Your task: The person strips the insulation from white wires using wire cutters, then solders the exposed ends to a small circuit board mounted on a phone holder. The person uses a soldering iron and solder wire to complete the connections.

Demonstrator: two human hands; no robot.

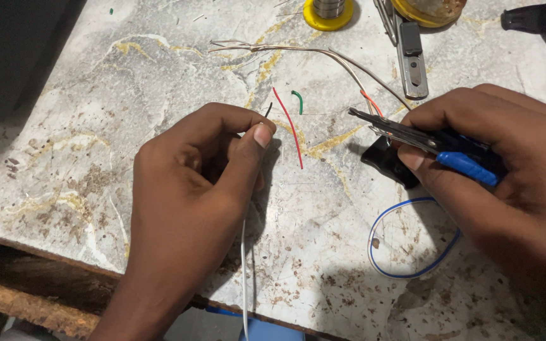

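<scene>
Over the marble counter (127,69), left hand (191,183) pinches a thin white wire (244,271), steadying its tip just left of the red wire scrap (289,126); right hand (494,170) clamps blue-handled pliers (424,142) right of it, jaws aimed inward.

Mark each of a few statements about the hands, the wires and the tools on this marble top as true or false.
1. The right hand grips blue-handled pliers. True.
2. The left hand lies flat and holds nothing. False: it pinches a thin white wire between thumb and fingers.
3. A loose red wire piece lies on the marble top between the hands. True.
4. The blue wire loop sits near the left hand. False: it lies under the right hand.
5. The short green wire piece is clamped in the pliers. False: it lies free beside the red piece.
</scene>
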